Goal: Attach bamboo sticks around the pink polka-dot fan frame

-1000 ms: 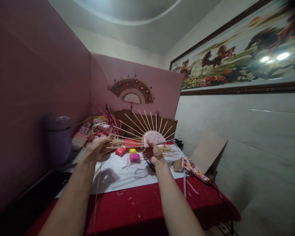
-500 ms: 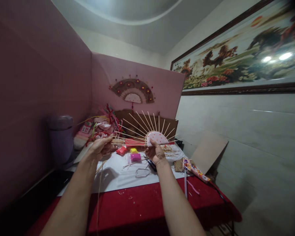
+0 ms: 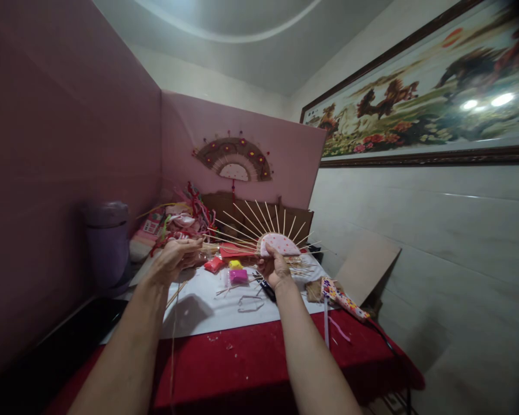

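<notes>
Fan frame [image 3: 282, 244] is up over the white sheet [image 3: 190, 324], dotted half-disc [image 3: 289, 246] clamped in my right hand [image 3: 274, 270], thumb on the front. Straight edge runs roughly left-right, sticks [image 3: 284, 221] fanning up and out both sides. Leftmost sticks reach toward my left hand [image 3: 176, 258], nearer those tips. Left fingers curl there; can't tell if they pinch anything.

1 head view; faces forward, perhaps slightly down.
</notes>
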The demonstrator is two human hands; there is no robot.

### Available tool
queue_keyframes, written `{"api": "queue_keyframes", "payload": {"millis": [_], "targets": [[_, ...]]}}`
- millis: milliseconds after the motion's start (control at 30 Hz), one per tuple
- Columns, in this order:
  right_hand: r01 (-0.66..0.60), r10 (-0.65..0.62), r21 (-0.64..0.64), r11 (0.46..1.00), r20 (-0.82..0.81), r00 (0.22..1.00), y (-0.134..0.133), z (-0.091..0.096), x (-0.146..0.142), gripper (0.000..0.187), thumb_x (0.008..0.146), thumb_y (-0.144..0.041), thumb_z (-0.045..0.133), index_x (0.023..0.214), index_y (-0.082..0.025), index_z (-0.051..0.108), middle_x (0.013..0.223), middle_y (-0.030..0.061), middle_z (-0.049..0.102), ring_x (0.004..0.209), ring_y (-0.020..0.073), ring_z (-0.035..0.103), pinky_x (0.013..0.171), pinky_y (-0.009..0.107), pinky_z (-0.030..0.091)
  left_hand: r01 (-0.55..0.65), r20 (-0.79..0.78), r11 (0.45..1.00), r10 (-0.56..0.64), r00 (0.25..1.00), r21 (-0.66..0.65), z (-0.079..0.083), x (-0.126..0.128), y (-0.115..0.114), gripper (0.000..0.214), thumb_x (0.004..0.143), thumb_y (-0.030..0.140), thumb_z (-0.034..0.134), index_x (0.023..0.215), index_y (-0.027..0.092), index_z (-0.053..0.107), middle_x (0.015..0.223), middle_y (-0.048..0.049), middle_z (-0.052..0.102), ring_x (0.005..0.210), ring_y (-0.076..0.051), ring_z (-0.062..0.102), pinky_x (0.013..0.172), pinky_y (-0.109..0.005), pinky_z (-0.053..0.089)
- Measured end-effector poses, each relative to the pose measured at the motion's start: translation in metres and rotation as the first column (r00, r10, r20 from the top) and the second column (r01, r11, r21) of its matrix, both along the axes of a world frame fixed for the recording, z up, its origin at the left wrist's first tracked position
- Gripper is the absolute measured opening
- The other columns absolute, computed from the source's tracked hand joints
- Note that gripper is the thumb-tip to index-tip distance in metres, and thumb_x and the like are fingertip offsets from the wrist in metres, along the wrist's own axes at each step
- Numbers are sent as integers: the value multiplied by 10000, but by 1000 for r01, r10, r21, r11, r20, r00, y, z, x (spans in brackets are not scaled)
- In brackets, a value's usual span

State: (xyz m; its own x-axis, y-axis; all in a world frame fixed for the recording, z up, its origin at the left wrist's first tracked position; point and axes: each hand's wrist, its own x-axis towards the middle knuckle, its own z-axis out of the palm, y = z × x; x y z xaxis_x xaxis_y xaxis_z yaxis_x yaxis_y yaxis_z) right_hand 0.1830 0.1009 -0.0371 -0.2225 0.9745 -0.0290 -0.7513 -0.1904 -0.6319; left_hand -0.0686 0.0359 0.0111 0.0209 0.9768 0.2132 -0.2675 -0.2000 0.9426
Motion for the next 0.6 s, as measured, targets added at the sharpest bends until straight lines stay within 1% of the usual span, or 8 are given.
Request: {"api": "queue_keyframes", "payload": {"millis": [67, 167, 233, 300, 400, 467, 600], "targets": [[12, -12, 8, 1000, -8, 1000, -1, 0, 0, 203, 676, -283, 692, 692, -165, 528, 505, -3, 630, 352, 72, 499, 323, 150, 381, -87, -26, 995, 88, 996, 48, 1, 1, 0, 313, 544, 282, 768, 529, 136, 491, 402, 80, 345, 343, -14, 253, 347, -165, 156], [28, -28, 22, 999, -11, 1000, -3, 1, 1, 207, 669, -288, 695, 704, -171, 528, 481, -28, 609, 341, 64, 484, 326, 145, 379, -221, -70, 972, 227, 971, 82, 3, 2, 1, 311, 500, 312, 788, 532, 119, 547, 413, 54, 424, 349, -18, 304, 357, -165, 175], [33, -33, 32, 999, -1, 999, -4, 2, 0, 209, 668, -292, 694, 703, -172, 526, 468, -38, 596, 335, 58, 474, 326, 141, 376, -276, -88, 956, 285, 955, 95, 4, 3, 1, 324, 473, 337, 794, 516, 115, 561, 408, 46, 447, 341, -16, 296, 355, -169, 161], [36, -37, 40, 999, 21, 999, -4, 2, 0, 205, 668, -287, 693, 697, -170, 527, 463, -40, 592, 334, 54, 470, 327, 136, 375, -323, -85, 939, 334, 939, 114, 6, 5, 1, 335, 447, 351, 798, 497, 113, 567, 386, 52, 435, 330, -12, 269, 353, -176, 140], [45, -50, 51, 998, 86, 995, -3, 2, -3, 182, 665, -249, 694, 685, -163, 535, 465, -26, 600, 335, 60, 480, 312, 136, 365, -387, -42, 909, 398, 917, 153, 7, 7, 0, 336, 415, 347, 806, 483, 113, 575, 364, 65, 402, 331, -12, 256, 357, -183, 128], [43, -51, 55, 998, 145, 988, -2, 1, -5, 164, 664, -223, 689, 666, -154, 540, 457, -5, 602, 325, 75, 485, 282, 144, 337, -409, -2, 895, 416, 909, 180, 9, 8, -1, 318, 412, 333, 808, 498, 116, 593, 365, 70, 395, 336, -15, 257, 360, -185, 129], [12, -27, 70, 997, 216, 976, -3, 0, -7, 136, 668, -203, 674, 659, -136, 556, 456, 13, 602, 313, 83, 479, 264, 151, 315, -442, 51, 876, 441, 896, 193, 9, 7, -1, 284, 440, 325, 797, 552, 123, 631, 395, 58, 449, 344, -25, 282, 359, -189, 151]]}}
